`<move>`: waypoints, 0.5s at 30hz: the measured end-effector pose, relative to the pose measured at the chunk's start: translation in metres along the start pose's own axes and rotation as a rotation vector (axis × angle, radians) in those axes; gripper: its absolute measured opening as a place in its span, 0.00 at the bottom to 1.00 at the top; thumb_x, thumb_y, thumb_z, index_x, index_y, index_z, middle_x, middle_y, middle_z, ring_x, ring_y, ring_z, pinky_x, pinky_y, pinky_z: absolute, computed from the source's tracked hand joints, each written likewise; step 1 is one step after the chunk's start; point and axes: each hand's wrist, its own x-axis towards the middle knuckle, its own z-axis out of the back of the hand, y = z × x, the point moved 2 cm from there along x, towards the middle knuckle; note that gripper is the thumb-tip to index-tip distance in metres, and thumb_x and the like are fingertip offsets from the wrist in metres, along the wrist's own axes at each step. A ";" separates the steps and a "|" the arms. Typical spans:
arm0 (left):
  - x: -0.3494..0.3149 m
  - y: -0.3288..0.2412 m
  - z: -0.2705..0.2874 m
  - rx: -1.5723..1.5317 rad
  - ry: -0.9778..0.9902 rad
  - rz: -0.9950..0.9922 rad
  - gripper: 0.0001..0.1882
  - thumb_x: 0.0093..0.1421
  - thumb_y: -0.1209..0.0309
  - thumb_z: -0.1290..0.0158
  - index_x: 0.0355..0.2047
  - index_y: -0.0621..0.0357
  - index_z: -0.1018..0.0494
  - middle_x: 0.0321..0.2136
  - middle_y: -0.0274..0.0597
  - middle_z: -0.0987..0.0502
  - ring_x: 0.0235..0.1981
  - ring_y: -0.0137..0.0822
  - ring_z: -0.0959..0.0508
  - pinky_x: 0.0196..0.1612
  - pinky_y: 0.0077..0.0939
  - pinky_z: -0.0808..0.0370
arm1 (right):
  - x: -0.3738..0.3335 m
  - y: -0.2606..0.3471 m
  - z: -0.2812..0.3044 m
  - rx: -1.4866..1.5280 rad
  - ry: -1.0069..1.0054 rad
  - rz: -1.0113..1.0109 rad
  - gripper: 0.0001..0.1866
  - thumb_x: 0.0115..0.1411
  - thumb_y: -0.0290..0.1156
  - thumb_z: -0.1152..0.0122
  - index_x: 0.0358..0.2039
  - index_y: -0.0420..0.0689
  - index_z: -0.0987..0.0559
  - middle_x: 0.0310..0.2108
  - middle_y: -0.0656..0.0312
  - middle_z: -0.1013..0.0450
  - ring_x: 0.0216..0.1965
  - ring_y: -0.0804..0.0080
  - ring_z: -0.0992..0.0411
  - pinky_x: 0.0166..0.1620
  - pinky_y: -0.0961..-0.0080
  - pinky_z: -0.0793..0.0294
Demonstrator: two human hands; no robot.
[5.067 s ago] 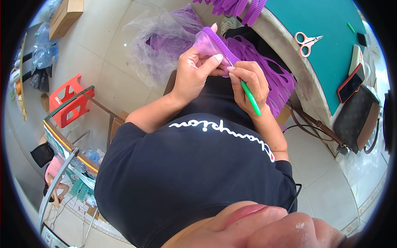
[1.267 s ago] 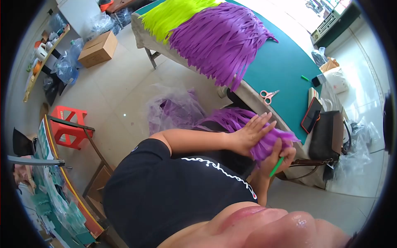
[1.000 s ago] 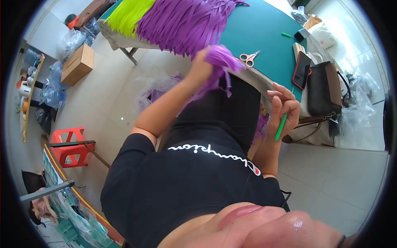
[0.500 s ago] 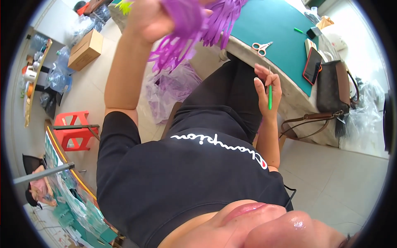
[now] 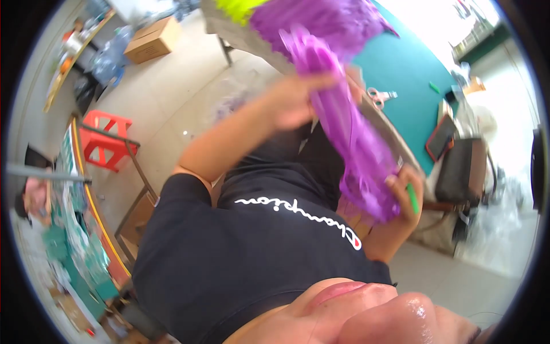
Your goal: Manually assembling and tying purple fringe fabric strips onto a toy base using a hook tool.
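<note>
A long bundle of purple ribbon strips [image 5: 349, 132] stretches across my lap beside the table edge, smeared by motion. Near its upper part, my left hand [image 5: 289, 103] is closed around it, with the fingers blurred. At the lower end is my right hand [image 5: 409, 186], its fingers curled around a slim green-handled tool [image 5: 412, 199] and against the ribbon. The tool's tip is hidden. A larger pile of purple ribbon [image 5: 326, 26] lies on the table beyond, next to yellow-green strips [image 5: 235, 8]. Pink-handled scissors [image 5: 378, 98] rest near the table's front edge.
The table has a green mat [image 5: 401, 74]. A red-edged phone [image 5: 440, 139] and a dark handbag [image 5: 460, 169] are at its right. Left stand a red stool [image 5: 109, 137] and a cardboard box [image 5: 152, 41]. Another person [image 5: 35, 195] is at the far left.
My left hand has brought the purple bundle from the upper left down across my lap. My right hand has moved lower and right, meeting the bundle's end. The whole view has shifted.
</note>
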 end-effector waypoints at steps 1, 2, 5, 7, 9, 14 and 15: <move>-0.010 0.025 0.013 -0.076 -0.018 0.105 0.23 0.64 0.64 0.50 0.56 0.64 0.36 0.49 0.52 0.27 0.51 0.47 0.26 0.56 0.43 0.30 | 0.002 -0.012 -0.003 -0.240 0.134 -0.025 0.20 0.51 0.23 0.34 0.19 0.44 0.40 0.26 0.60 0.29 0.29 0.79 0.35 0.34 0.81 0.34; -0.015 0.056 0.023 -0.224 -0.052 0.202 0.23 0.64 0.63 0.51 0.56 0.64 0.36 0.50 0.52 0.27 0.50 0.47 0.25 0.56 0.43 0.30 | -0.002 -0.032 -0.007 -0.249 0.129 -0.123 0.19 0.53 0.23 0.34 0.20 0.40 0.38 0.28 0.58 0.26 0.31 0.78 0.34 0.34 0.78 0.32; -0.043 0.117 0.031 -0.201 -0.210 0.391 0.25 0.68 0.56 0.57 0.60 0.55 0.39 0.53 0.48 0.29 0.54 0.41 0.28 0.57 0.43 0.31 | 0.018 -0.051 -0.046 -0.230 0.001 -0.013 0.17 0.58 0.24 0.39 0.21 0.39 0.39 0.37 0.51 0.23 0.34 0.75 0.29 0.40 0.77 0.29; -0.049 0.134 0.032 -0.171 -0.231 0.400 0.27 0.68 0.51 0.60 0.63 0.48 0.43 0.57 0.43 0.33 0.58 0.36 0.32 0.58 0.41 0.34 | 0.030 -0.036 -0.082 0.038 -0.028 0.081 0.17 0.61 0.25 0.43 0.21 0.41 0.40 0.38 0.52 0.23 0.34 0.77 0.29 0.40 0.79 0.30; -0.052 0.133 0.025 -0.102 -0.209 0.327 0.29 0.67 0.47 0.62 0.64 0.43 0.45 0.59 0.38 0.36 0.60 0.32 0.36 0.59 0.39 0.36 | 0.044 -0.024 -0.104 0.082 0.050 0.195 0.17 0.59 0.23 0.41 0.21 0.43 0.40 0.34 0.56 0.25 0.31 0.80 0.32 0.37 0.84 0.32; -0.062 0.135 0.034 -0.149 -0.320 0.306 0.30 0.66 0.43 0.63 0.61 0.46 0.40 0.56 0.35 0.33 0.57 0.30 0.34 0.57 0.34 0.36 | 0.080 -0.012 -0.126 -0.177 0.317 0.160 0.20 0.54 0.18 0.37 0.21 0.44 0.42 0.27 0.63 0.30 0.26 0.83 0.38 0.30 0.87 0.37; -0.060 0.136 0.042 -0.166 -0.319 0.306 0.30 0.66 0.43 0.63 0.61 0.46 0.40 0.56 0.35 0.33 0.57 0.30 0.34 0.57 0.34 0.36 | 0.085 -0.012 -0.128 -0.124 0.345 0.110 0.20 0.53 0.17 0.37 0.21 0.44 0.42 0.26 0.64 0.32 0.25 0.84 0.40 0.28 0.87 0.39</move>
